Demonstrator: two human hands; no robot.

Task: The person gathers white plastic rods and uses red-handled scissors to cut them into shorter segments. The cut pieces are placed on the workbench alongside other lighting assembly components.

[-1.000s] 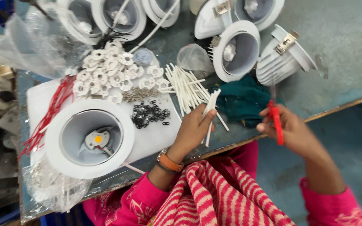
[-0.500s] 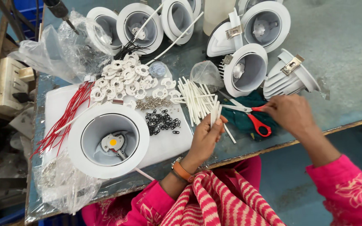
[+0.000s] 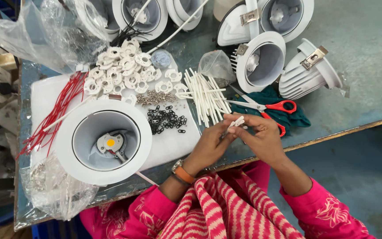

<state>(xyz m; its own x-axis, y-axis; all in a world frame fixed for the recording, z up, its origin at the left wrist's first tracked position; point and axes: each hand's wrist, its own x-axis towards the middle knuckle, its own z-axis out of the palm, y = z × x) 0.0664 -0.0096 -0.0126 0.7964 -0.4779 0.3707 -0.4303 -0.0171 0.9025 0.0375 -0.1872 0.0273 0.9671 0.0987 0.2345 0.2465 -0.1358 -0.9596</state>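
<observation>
Red-handled scissors [image 3: 266, 106] lying on a green cloth [image 3: 295, 116] near the table [image 3: 368, 57] edge. Large white lamp housing [image 3: 103, 141] sitting on a white pad [image 3: 45, 95], beside red wires [image 3: 56, 113], white plastic rings [image 3: 122, 73], small black clips [image 3: 168, 120] and silvery screws [image 3: 155, 98]. More white housings [image 3: 261, 59] further back. Clear plastic bags [image 3: 60, 31] at far left.

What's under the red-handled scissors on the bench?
The red-handled scissors lie on a crumpled dark green cloth, blades pointing toward the white sleeves. Whatever the cloth covers is hidden; the right hand overlaps its near edge.
</observation>
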